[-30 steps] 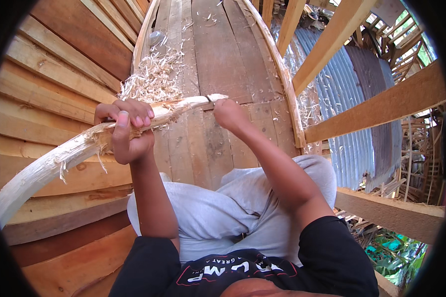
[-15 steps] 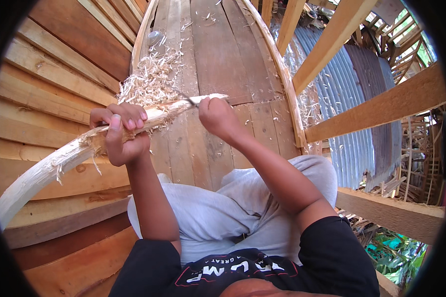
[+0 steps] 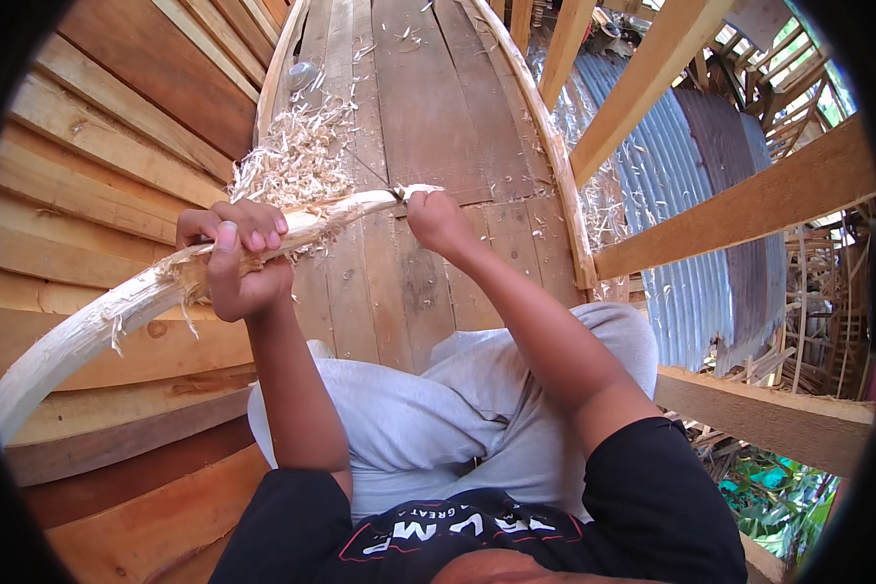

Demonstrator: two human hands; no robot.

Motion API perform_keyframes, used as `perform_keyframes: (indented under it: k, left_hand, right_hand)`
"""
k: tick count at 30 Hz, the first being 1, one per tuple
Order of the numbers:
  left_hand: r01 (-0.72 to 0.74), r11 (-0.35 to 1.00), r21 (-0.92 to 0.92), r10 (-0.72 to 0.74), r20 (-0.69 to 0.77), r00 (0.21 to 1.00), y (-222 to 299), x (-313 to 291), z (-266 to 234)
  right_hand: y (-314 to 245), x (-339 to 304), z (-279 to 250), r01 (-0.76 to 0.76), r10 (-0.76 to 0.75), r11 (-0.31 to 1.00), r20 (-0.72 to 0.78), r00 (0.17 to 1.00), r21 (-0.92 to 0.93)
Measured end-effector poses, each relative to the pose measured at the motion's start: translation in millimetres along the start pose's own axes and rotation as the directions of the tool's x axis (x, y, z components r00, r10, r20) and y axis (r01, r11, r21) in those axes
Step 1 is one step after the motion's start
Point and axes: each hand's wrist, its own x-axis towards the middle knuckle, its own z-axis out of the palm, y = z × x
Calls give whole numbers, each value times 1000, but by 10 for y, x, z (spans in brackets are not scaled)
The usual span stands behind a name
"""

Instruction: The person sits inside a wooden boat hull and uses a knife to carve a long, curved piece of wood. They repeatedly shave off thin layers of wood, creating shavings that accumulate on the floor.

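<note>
Beyond the black shirt (image 3: 419, 550), printed with white lettering (image 3: 414, 531), a pole (image 3: 165, 282) slants above floorboards (image 3: 438, 107); the left hand (image 3: 236, 261) grips it, the clenched right hand (image 3: 440, 222) holds a blade (image 3: 372, 168).

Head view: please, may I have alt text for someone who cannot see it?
The left hand's grip holds a long, partly shaved wooden pole, while the right hand's grip holds a thin dark blade near the pole's tapered end. Curled wood shavings are heaped on the plank floor ahead.
</note>
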Motion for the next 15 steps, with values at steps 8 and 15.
perform_keyframes:
  k: [8, 15]
  left_hand:
    - [9, 1000, 4, -9, -5, 1000, 29, -28, -28]
    - [22, 1000, -13, -22, -18, 1000, 62, -41, -214]
  right_hand:
    - [93, -70, 83, 33, -26, 998, -114, 993, 59]
    - [-290, -340, -50, 78, -77, 997, 22, 997, -17]
